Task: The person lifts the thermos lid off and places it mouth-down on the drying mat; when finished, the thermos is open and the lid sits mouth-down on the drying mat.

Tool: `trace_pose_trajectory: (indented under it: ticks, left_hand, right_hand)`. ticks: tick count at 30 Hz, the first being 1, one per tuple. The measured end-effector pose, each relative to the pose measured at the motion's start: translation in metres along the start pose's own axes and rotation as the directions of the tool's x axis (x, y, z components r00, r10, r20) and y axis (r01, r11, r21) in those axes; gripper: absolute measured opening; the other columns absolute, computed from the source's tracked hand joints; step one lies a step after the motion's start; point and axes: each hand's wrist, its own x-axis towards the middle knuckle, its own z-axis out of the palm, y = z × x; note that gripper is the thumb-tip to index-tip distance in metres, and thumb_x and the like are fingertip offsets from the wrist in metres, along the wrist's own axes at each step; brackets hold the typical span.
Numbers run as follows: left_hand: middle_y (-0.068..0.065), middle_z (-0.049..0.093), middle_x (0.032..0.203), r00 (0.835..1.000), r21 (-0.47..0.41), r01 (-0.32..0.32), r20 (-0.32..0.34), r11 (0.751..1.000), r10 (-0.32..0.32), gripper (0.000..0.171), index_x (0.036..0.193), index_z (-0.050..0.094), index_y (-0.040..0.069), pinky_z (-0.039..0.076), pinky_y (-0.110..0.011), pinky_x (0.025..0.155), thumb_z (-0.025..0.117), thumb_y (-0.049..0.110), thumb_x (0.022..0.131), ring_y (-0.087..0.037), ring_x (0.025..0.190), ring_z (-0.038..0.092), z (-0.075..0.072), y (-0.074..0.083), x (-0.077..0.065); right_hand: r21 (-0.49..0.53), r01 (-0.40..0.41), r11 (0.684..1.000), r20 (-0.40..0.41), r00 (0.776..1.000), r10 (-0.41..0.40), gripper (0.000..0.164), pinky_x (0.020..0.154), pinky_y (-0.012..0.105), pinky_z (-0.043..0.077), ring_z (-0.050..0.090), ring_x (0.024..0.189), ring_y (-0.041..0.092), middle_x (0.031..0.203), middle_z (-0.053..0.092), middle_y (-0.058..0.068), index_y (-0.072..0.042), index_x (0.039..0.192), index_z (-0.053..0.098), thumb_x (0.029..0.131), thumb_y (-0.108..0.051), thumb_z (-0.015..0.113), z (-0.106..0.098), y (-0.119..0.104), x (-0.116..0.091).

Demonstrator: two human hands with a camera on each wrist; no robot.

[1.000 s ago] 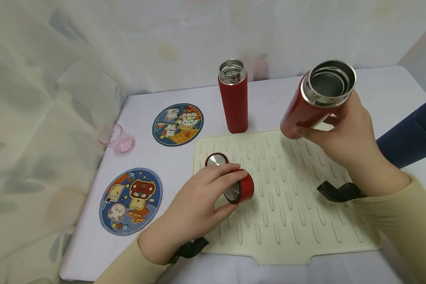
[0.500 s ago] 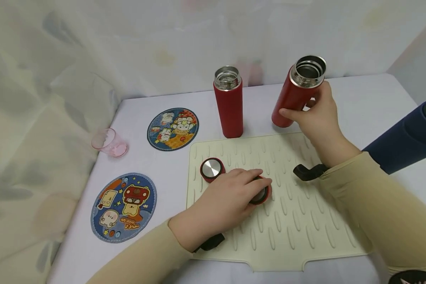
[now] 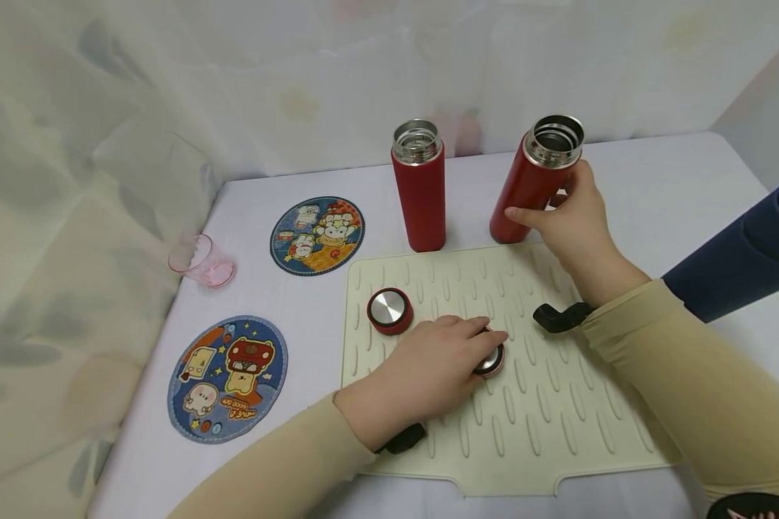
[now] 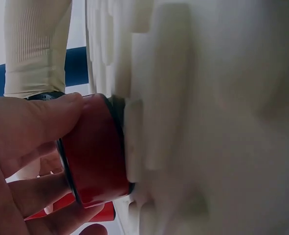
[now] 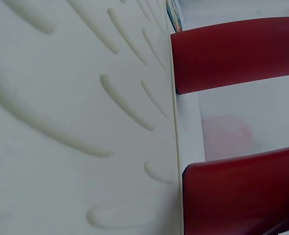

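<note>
My left hand [image 3: 422, 371] pinches a red thermos lid [image 3: 491, 360] between thumb and fingers. In the left wrist view the lid [image 4: 95, 152] lies flat against the ribbed cream mat [image 3: 519, 447]. A second red lid [image 3: 390, 311], with a brushed metal top, sits on the mat to the left. My right hand [image 3: 574, 227] grips a red thermos [image 3: 529, 191] with an uncovered steel mouth. Its base is at the mat's back edge; whether it bears on the table, I cannot tell. Left of it stands another uncovered red thermos [image 3: 420, 205], untouched.
Two round cartoon coasters, one behind [image 3: 317, 236] and one in front [image 3: 227, 379], lie left of the mat. A pink glass [image 3: 203, 261] is near the table's left edge. At the right, a dark blue flask [image 3: 740, 252] is beyond my right forearm.
The right hand has lowered the red thermos from over the mat to its back edge. My left hand has shifted its lid rightward and laid it flat, metal top up.
</note>
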Motion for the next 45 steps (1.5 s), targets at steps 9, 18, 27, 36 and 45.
trace_pose_trajectory:
  ticks: [9,18,27,36,45]
  left_hand:
    - [-0.001,0.056,0.145,1.0,-0.024,0.02,-0.008,1.0,-0.02,0.068,0.153,0.044,0.026,0.053,-0.036,0.096,0.073,0.039,0.092,-0.021,0.123,0.059,0.002,0.002,-0.002]
    - [-0.001,0.052,0.148,0.994,-0.116,0.079,-0.063,0.99,-0.087,0.073,0.154,0.042,0.024,0.048,-0.038,0.105,0.073,0.031,0.088,-0.021,0.129,0.057,-0.007,-0.003,-0.022]
    - [0.004,0.056,0.143,0.979,-0.177,0.117,-0.145,0.977,-0.144,0.075,0.152,0.045,0.025,0.049,-0.039,0.104,0.079,0.035,0.086,-0.018,0.126,0.057,-0.021,-0.013,-0.058]
    - [0.006,0.061,0.137,0.954,-0.179,0.161,-0.226,0.971,-0.2,0.066,0.147,0.053,0.025,0.05,-0.038,0.102,0.078,0.039,0.087,-0.015,0.125,0.058,-0.025,-0.018,-0.083]
    - [0.011,0.072,0.114,0.915,-0.211,0.149,-0.34,0.966,-0.216,0.042,0.13,0.068,0.024,0.056,-0.032,0.089,0.075,0.035,0.09,-0.007,0.105,0.066,-0.023,-0.02,-0.106]
  right_hand:
    - [-0.019,0.026,0.999,0.023,0.999,-0.026,0.09,0.099,0.041,0.046,0.049,0.127,0.025,0.153,0.046,-0.002,-0.027,0.151,0.032,0.081,-0.028,0.087,0.001,0.001,-0.001]
    - [-0.091,0.018,0.996,0.068,0.998,-0.011,0.093,0.099,0.045,0.046,0.047,0.129,0.027,0.152,0.045,0.005,-0.026,0.155,0.028,0.082,-0.036,0.085,0.001,-0.005,0.003]
    - [-0.097,-0.025,0.995,0.084,0.996,0.033,0.092,0.102,0.048,0.045,0.045,0.134,0.028,0.157,0.04,0.005,-0.025,0.157,0.023,0.086,-0.045,0.078,0.002,-0.006,0.011]
    - [-0.126,-0.021,0.992,0.148,0.988,0.04,0.096,0.108,0.052,0.044,0.044,0.14,0.032,0.163,0.033,0.006,-0.026,0.162,0.014,0.089,-0.045,0.074,-0.003,-0.008,0.0]
    - [-0.186,0.047,0.981,0.217,0.976,-0.006,0.1,0.105,0.062,0.043,0.041,0.143,0.033,0.164,0.031,0.004,-0.032,0.163,0.007,0.089,-0.049,0.073,-0.032,-0.009,-0.054]
